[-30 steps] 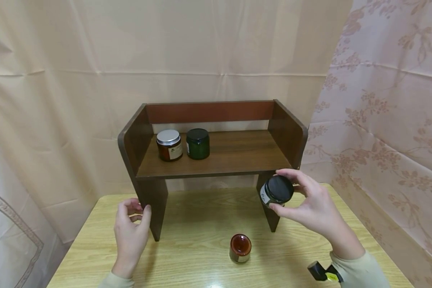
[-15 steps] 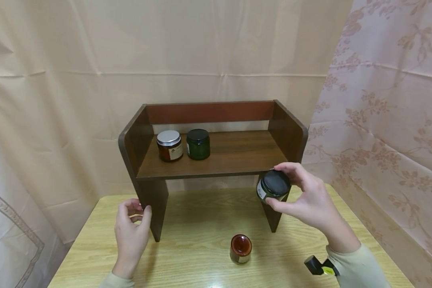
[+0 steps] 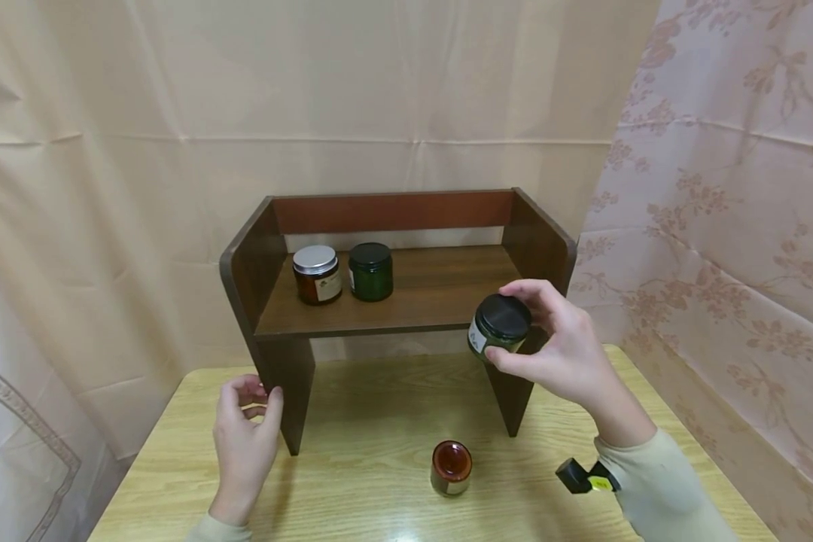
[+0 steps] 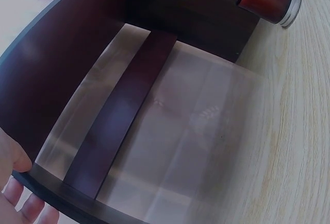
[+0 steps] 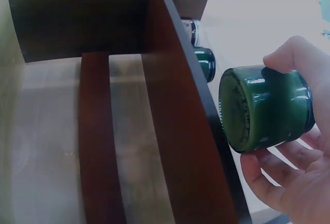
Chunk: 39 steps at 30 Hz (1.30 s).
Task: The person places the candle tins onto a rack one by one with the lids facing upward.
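Green jar (image 3: pixel 498 331) held up by the shelf (image 3: pixel 447 282)

It was gripped by the right hand (image 3: pixel 569 355) — thumb and curled fingers round its sides, just in front of the shelf's right half. The left side panel (image 3: pixel 295 380) was pinched by the left hand (image 3: pixel 247 436), so yeah, hands were spread well apart. A silver-lidded jar (image 3: pixel 318 276) and a second green jar (image 3: pixel 371 274) were parked on the shelf; an amber jar (image 3: pixel 451 468) was stood lid-down on the table (image 3: pixel 373 421).

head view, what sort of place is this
Probably a curtained-off indoor spot for tabletop work: a beige drape hangs behind, a floral drape on the right, and a brown shelf stands on a wood-grain table.
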Available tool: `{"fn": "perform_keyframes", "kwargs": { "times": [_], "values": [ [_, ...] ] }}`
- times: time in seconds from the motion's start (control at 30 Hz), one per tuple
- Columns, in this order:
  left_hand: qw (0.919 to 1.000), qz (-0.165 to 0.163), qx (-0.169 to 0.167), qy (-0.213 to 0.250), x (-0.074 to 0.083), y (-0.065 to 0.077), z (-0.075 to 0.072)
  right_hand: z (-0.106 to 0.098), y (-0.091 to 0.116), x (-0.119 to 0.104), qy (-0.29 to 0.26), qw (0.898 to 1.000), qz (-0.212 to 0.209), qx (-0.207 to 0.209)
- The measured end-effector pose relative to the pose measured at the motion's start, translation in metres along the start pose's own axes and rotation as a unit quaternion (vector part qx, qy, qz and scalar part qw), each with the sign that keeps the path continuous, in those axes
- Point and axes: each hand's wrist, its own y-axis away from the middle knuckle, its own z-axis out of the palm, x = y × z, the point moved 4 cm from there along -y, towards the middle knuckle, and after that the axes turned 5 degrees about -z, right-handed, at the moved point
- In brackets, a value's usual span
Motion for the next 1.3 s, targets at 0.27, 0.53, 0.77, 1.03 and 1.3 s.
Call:
{"fn": "perform_keyframes", "kwargs": {
  "times": [0.27, 0.53, 0.77, 1.03, 1.3],
  "values": [
    [1.0, 0.0, -0.001, -0.001, 0.001, 0.0, 0.0, 0.005, -0.027, -0.019, -0.017, 1.0, 0.005, 0.004],
    [1.0, 0.002, 0.0, -0.001, -0.001, 0.0, 0.001, 0.017, -0.053, -0.006, -0.016, 1.0, 0.003, 0.0],
    [1.0, 0.003, -0.003, 0.002, -0.001, 0.0, 0.003, 0.026, -0.068, 0.009, 0.002, 1.0, 0.007, -0.018],
    [1.0, 0.001, -0.004, 0.001, 0.0, 0.0, 0.002, 0.042, -0.082, 0.023, 0.009, 0.998, 0.04, -0.05],
    [1.0, 0.001, -0.004, 0.002, 0.001, 0.001, 0.0, 0.057, -0.091, 0.037, 0.004, 0.995, 0.069, -0.071]
  ]
}}
